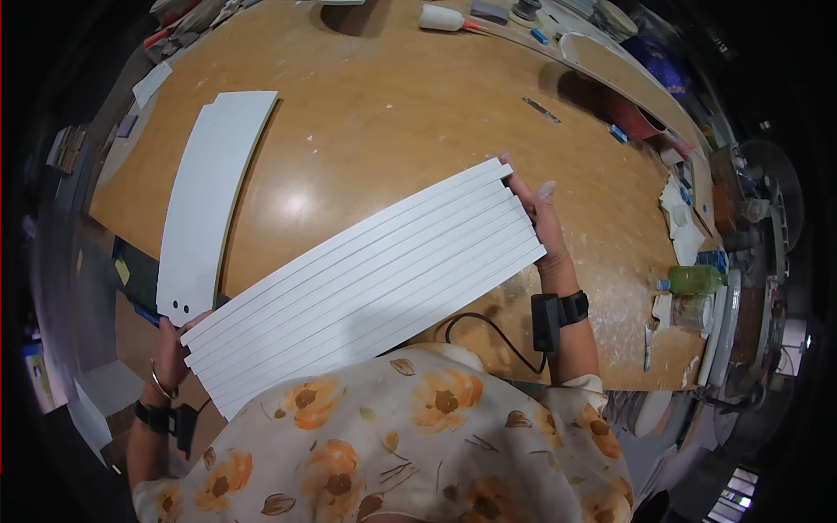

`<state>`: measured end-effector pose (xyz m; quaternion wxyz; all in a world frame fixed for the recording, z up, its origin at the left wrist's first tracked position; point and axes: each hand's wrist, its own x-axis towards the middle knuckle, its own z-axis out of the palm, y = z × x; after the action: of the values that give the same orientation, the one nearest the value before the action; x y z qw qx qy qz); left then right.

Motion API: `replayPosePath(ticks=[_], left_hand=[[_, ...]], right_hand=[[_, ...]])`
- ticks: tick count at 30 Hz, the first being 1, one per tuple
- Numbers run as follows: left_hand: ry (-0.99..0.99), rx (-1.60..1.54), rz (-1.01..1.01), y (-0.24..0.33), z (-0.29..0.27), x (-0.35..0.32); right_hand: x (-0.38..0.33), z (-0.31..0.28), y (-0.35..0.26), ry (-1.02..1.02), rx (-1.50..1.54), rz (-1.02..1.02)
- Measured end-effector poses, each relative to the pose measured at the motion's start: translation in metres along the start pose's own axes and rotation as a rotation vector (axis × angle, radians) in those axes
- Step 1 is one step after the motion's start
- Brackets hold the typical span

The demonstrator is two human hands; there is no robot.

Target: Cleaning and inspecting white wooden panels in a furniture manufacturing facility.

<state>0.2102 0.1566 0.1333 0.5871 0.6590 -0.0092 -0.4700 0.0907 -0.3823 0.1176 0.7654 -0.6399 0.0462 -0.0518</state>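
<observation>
Left hand [170, 357] and right hand [542, 218] at ends of white strips [362, 283].

A row of long white slats [362, 283] lies side by side across the table [392, 122], from 8 to 2 o'clock. The left hand [170, 353] holds one end, the right hand [542, 218] the other. A white curved panel [209, 192] lies at 10 o'clock.

I'm looking down into a workshop here: a big, scuffed wooden table [392, 131] spattered with white flecks, a glue bottle [443, 18] at its far edge, cut white panels [209, 192] laid out, and tools and scraps [187, 22] cluttered along the rim.
</observation>
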Motion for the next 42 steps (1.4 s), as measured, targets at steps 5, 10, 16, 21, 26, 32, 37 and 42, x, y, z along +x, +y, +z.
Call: replayPosePath(ticks=[5, 10, 16, 21, 26, 32, 37, 42], left_hand=[[0.447, -0.160, 0.497, -0.033, 0.072, -0.005], [0.478, -0.215, 0.547, -0.048, 0.091, -0.012], [0.438, -0.131, 0.531, -0.045, 0.096, -0.025], [0.416, 0.118, 0.527, -0.039, 0.096, -0.035], [0.451, 0.108, 0.472, -0.024, 0.108, -0.029], [0.445, 0.000, 0.441, -0.023, 0.112, -0.034], [0.470, -0.135, 0.398, -0.011, 0.130, -0.031], [0.513, -0.184, 0.400, -0.026, 0.121, -0.038]], right_hand=[[0.002, 0.005, 0.002, 0.000, 0.123, 0.075], [0.016, 0.017, -0.002, 0.089, 0.035, 0.076], [-0.002, 0.012, -0.012, 0.113, 0.050, 0.152], [-0.027, 0.031, -0.013, 0.360, 0.054, 0.252], [-0.017, 0.036, -0.021, 0.429, -0.065, 0.256], [-0.020, 0.035, -0.018, 0.519, -0.082, 0.242], [-0.024, 0.029, -0.017, 0.525, -0.100, 0.227], [-0.025, 0.028, -0.012, 0.502, -0.049, 0.209]])
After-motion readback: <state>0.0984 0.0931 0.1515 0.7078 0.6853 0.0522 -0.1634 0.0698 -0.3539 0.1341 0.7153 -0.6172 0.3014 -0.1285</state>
